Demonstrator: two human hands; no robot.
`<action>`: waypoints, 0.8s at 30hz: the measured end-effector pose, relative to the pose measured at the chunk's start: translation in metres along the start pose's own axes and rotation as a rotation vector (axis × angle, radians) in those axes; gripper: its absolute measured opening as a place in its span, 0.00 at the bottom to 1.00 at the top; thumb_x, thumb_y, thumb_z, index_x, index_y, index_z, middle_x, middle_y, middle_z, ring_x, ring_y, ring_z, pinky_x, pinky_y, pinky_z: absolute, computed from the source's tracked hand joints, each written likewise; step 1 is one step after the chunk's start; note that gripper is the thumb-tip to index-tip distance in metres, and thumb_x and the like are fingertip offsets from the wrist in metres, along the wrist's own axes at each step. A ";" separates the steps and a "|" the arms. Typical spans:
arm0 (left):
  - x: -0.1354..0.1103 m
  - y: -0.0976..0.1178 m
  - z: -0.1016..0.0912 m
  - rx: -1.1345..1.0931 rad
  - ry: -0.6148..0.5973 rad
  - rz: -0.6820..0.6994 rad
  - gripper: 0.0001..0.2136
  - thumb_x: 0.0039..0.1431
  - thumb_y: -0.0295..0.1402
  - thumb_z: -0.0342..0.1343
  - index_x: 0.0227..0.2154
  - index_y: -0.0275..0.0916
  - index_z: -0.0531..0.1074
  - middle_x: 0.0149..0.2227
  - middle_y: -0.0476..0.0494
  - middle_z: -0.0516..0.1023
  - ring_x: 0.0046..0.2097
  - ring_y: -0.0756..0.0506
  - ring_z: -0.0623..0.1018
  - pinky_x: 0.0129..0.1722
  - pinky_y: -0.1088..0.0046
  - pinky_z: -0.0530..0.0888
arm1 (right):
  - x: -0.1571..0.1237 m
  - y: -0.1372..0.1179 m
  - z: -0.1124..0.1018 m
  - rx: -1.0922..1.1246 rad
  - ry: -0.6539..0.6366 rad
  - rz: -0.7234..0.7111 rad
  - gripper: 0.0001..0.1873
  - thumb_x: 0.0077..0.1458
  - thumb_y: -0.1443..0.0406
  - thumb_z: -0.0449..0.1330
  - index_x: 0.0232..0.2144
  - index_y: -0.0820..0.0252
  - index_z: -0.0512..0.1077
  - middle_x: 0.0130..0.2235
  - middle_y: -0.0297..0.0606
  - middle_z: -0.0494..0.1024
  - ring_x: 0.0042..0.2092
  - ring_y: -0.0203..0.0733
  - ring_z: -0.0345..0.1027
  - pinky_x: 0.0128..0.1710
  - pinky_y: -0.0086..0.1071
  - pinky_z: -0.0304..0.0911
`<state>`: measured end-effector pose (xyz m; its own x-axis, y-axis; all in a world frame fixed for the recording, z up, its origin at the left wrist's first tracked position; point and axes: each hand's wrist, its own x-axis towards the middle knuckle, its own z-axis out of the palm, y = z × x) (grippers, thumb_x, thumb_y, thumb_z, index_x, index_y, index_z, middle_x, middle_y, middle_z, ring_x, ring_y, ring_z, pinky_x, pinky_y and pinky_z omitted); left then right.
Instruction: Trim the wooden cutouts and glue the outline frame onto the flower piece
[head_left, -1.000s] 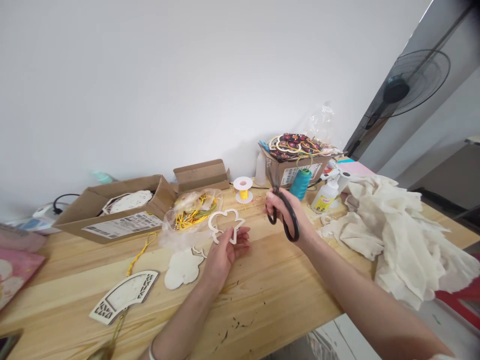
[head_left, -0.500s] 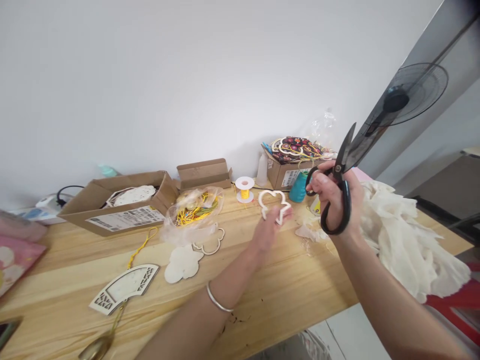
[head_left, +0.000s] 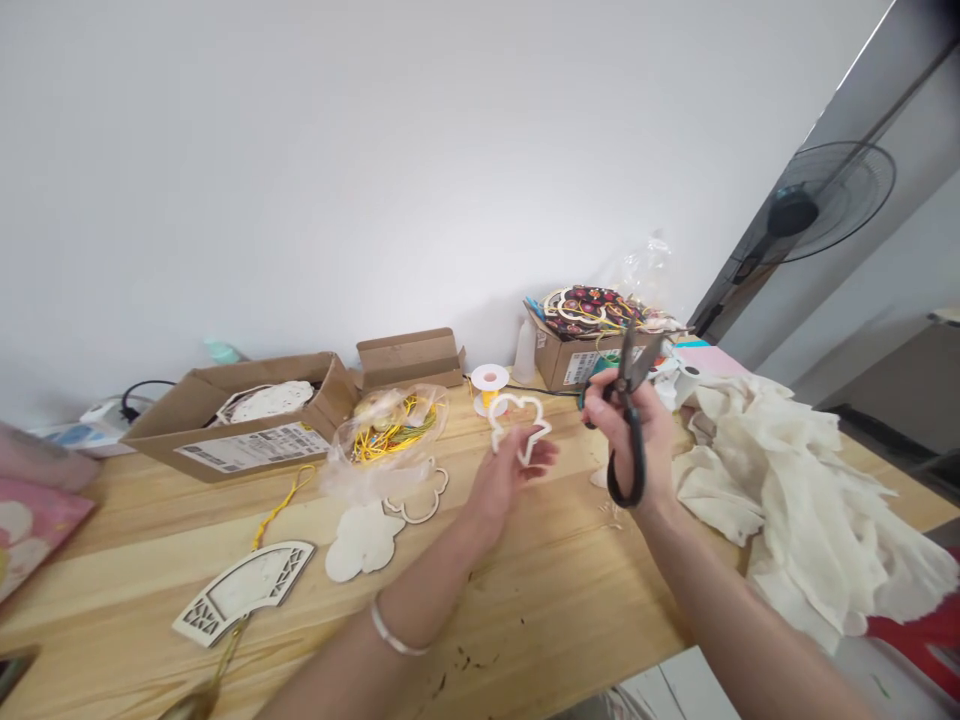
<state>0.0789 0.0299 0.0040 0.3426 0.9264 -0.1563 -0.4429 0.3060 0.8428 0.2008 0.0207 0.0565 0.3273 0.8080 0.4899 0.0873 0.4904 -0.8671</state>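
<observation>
My left hand [head_left: 504,478], a bangle on its wrist, grips a thin white flower-shaped frame [head_left: 516,402] above the middle of the table. To its right, my right hand [head_left: 651,440] is closed around black-handled scissors [head_left: 636,450], whose blades point up and stand apart. Left of my left arm lie a pale cloud-shaped piece [head_left: 364,541] and a matching cloud outline [head_left: 426,508]. Farther left rests a fan-shaped wooden piece [head_left: 244,592] with a yellow cord loop [head_left: 279,508] and a tassel cord. Behind the white frame stands a spool of yellow thread [head_left: 489,386].
Cream cloth [head_left: 817,510] is heaped on the right. Along the wall are an open cardboard box [head_left: 180,440] of white pieces, a plastic bag of yellow cords [head_left: 390,430], a white bottle [head_left: 524,352] and a box of patterned pieces [head_left: 559,358]. A fan [head_left: 795,210] stands beyond.
My left hand has drawn the white frame leftward and nearer. My right hand has moved left and down with the scissors, and their blades now stand wider apart.
</observation>
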 end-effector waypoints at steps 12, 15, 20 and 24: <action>-0.050 0.003 -0.045 0.024 -0.049 -0.119 0.09 0.48 0.31 0.57 0.33 0.32 0.76 0.28 0.41 0.77 0.30 0.50 0.73 0.34 0.73 0.69 | -0.034 0.050 0.033 -0.099 -0.478 0.341 0.10 0.40 0.64 0.59 0.30 0.60 0.67 0.21 0.28 0.63 0.23 0.31 0.55 0.22 0.26 0.54; -0.052 0.012 -0.050 -0.031 -0.096 -0.244 0.11 0.46 0.28 0.57 0.35 0.31 0.75 0.32 0.37 0.78 0.32 0.47 0.75 0.37 0.70 0.70 | -0.035 0.048 0.030 -0.086 -0.507 0.355 0.12 0.40 0.64 0.59 0.31 0.61 0.67 0.20 0.27 0.62 0.22 0.30 0.54 0.21 0.25 0.53; -0.055 0.020 -0.050 0.063 -0.083 -0.372 0.10 0.42 0.27 0.58 0.31 0.30 0.76 0.30 0.34 0.78 0.30 0.46 0.77 0.28 0.74 0.70 | -0.038 0.050 0.029 -0.157 -0.602 0.244 0.10 0.44 0.65 0.57 0.32 0.61 0.67 0.25 0.31 0.67 0.25 0.32 0.59 0.25 0.26 0.58; -0.056 0.018 -0.044 0.139 -0.041 -0.361 0.07 0.42 0.28 0.58 0.27 0.32 0.76 0.26 0.38 0.78 0.27 0.47 0.76 0.23 0.77 0.69 | -0.040 0.052 0.032 -0.213 -0.646 0.180 0.10 0.46 0.66 0.55 0.34 0.60 0.68 0.27 0.31 0.69 0.26 0.32 0.60 0.26 0.26 0.58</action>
<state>0.0152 -0.0063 0.0056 0.4899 0.7544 -0.4369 -0.1724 0.5751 0.7997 0.1624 0.0239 -0.0058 -0.2648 0.9352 0.2350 0.2885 0.3093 -0.9061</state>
